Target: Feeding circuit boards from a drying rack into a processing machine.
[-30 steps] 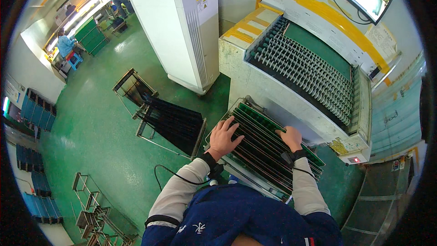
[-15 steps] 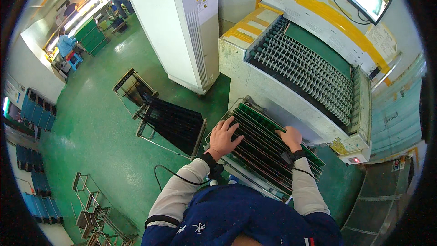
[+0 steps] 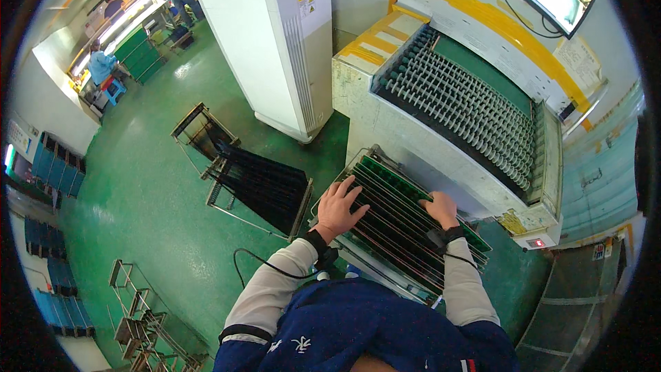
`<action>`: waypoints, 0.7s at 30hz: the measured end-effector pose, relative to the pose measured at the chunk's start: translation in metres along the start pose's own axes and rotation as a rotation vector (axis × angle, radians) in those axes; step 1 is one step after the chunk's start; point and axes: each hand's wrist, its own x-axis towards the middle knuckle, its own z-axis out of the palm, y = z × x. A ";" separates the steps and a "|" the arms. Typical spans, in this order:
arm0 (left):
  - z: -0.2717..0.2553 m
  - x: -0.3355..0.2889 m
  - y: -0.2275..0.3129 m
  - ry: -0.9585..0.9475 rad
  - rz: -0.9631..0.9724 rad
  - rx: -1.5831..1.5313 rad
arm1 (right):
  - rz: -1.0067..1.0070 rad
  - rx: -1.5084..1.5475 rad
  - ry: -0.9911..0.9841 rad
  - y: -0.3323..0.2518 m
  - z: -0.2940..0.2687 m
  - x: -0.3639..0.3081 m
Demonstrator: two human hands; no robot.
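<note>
In front of me stands a metal rack [image 3: 375,262] filled with several thin, dark green boards [image 3: 396,231], upright side by side with narrow gaps. My left hand [image 3: 336,212] lies open over the boards' upper edges at the rack's left end, fingers spread. At the far right part of the rack, my right hand [image 3: 441,209] is closed at the top edge of a green board [image 3: 392,178], thumb pointing left; its other fingers are mostly hidden. Both wrists wear black bands, and a cable runs from the left one.
Just beyond the rack is a machine with rows of rollers [image 3: 461,103]. A rack of black sheets [image 3: 258,182] stands on the floor at left, near a tall white cabinet [image 3: 265,41]. Empty metal frames [image 3: 141,324] are lower left. Two people work far back left.
My right hand has shifted very slightly at the board's edge. My left hand stays in place on the boards.
</note>
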 end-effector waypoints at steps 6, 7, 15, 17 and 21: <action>0.002 0.000 0.000 0.000 0.002 -0.007 | -0.140 -0.079 -0.064 0.009 0.008 0.002; 0.002 0.000 -0.001 0.001 0.004 -0.009 | -0.150 -0.067 -0.047 0.009 0.007 0.000; 0.000 -0.003 -0.001 -0.013 -0.012 -0.007 | -0.159 -0.001 0.127 -0.020 -0.115 -0.035; -0.001 -0.004 -0.003 0.006 0.006 -0.010 | -0.159 -0.003 0.192 -0.025 -0.165 -0.055; 0.002 -0.003 -0.002 -0.018 -0.014 -0.024 | -0.254 0.172 0.401 0.039 -0.218 -0.063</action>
